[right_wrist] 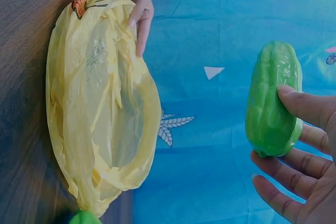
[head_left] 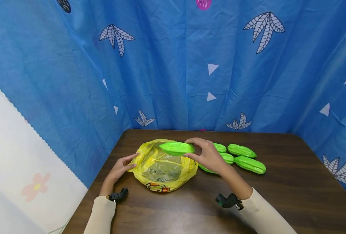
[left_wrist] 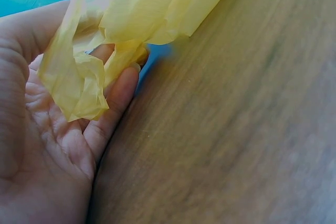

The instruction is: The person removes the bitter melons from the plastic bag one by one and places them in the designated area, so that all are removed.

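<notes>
A yellow plastic bag (head_left: 142, 177) lies mouth-up on the table, its rim spread wide and its see-through inside showing some print. At the bag's left rim, my left hand (head_left: 118, 168) pinches the thin plastic between thumb and fingers; in the left wrist view, a crumpled fold of the bag (left_wrist: 86, 85) hangs over the palm. My right hand (head_left: 206, 155) grips one end of a bright green ridged gourd (head_left: 176, 148), held lengthwise over the bag's opening. In the right wrist view, the thumb presses on the side of this gourd (right_wrist: 273, 98) and the fingers support it from below.
Several more green gourds lie to the right of the bag, among them a front one (head_left: 250, 164) and a back one (head_left: 241, 150); the right hand partly hides others. The brown wooden table (head_left: 290, 191) backs onto a blue patterned curtain (head_left: 167, 71). White cloth (head_left: 29, 156) hangs at left.
</notes>
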